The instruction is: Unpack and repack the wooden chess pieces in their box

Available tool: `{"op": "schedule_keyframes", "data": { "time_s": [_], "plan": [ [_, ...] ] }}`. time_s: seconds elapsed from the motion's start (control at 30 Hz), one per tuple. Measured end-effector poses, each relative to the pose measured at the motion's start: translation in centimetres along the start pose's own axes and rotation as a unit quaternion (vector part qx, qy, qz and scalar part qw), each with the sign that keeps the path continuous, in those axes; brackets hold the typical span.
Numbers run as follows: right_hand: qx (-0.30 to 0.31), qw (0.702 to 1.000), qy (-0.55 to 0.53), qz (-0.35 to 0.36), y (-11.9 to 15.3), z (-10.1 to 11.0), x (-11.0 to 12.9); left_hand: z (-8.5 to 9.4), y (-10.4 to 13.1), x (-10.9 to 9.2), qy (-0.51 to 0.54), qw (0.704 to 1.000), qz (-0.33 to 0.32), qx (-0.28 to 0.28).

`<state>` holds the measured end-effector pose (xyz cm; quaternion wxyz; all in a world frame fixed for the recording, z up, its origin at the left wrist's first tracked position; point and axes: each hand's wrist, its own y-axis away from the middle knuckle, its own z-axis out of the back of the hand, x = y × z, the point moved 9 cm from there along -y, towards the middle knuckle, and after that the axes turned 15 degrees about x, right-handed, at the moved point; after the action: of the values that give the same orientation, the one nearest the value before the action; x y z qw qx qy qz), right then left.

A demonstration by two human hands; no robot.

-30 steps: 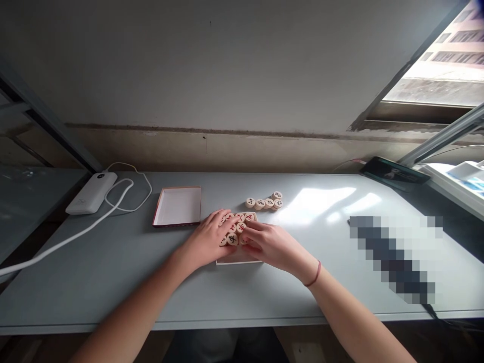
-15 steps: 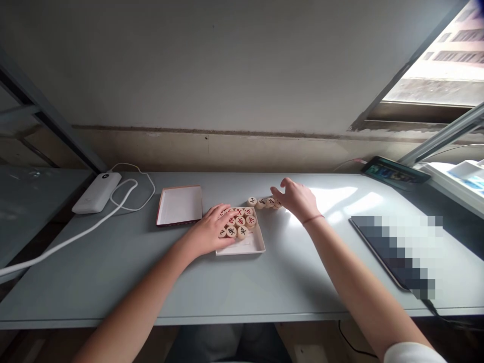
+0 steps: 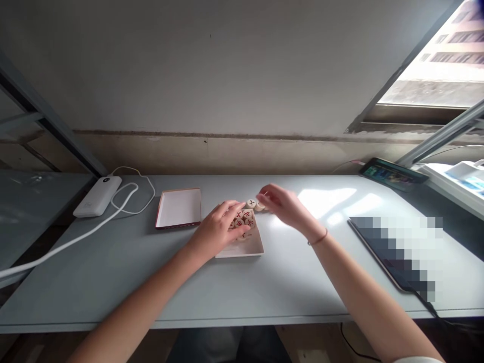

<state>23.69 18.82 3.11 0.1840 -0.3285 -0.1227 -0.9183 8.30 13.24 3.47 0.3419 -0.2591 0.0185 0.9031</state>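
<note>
Several round wooden pieces with red characters (image 3: 238,223) lie in a shallow white box (image 3: 251,247) at the middle of the table. My left hand (image 3: 221,227) rests over the left part of the box, its fingers apart on top of the pieces, hiding some of them. Behind the box, a piece with a black character (image 3: 251,203) stands in a short row on the table. Over the right part of that row is my right hand (image 3: 282,204), its fingers bent and close together; whether they hold a piece is hidden.
An open box lid (image 3: 179,207) lies left of the box. Farther left are a white power bank (image 3: 97,195) and its cable. A phone (image 3: 393,174) leans at the back right, and a dark flat device (image 3: 381,257) lies at the right.
My right hand has moved left along the row, and its fingers have drawn together. My left hand has shifted slightly right and up over the pieces in the box.
</note>
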Motion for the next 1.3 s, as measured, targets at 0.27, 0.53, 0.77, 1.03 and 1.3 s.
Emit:
{"op": "schedule_keyframes", "data": {
  "time_s": [0.27, 0.53, 0.77, 1.03, 1.3],
  "plan": [
    [0.018, 0.976, -0.191, 0.099, 2.9, -3.6, 2.8, -0.8, -1.4, -1.8, 0.037, 0.998, 0.002, -0.041],
    [-0.063, 0.959, -0.276, 0.029, 2.9, -1.2, -1.7, -2.6, -0.4, -2.5, -0.025, 1.000, -0.015, -0.010],
    [-0.062, 0.949, -0.309, 0.018, 3.0, -1.2, -2.2, -4.4, -0.9, -3.0, -0.110, 0.991, -0.027, 0.068],
    [-0.008, 0.961, -0.274, 0.032, 3.0, -2.6, -1.5, -5.0, -1.2, -3.0, -0.200, 0.975, -0.055, 0.073],
    [0.082, 0.988, -0.091, 0.099, 3.9, -3.6, 2.0, -3.5, -0.9, -2.1, -0.177, 0.982, -0.021, 0.059]
  ]
}}
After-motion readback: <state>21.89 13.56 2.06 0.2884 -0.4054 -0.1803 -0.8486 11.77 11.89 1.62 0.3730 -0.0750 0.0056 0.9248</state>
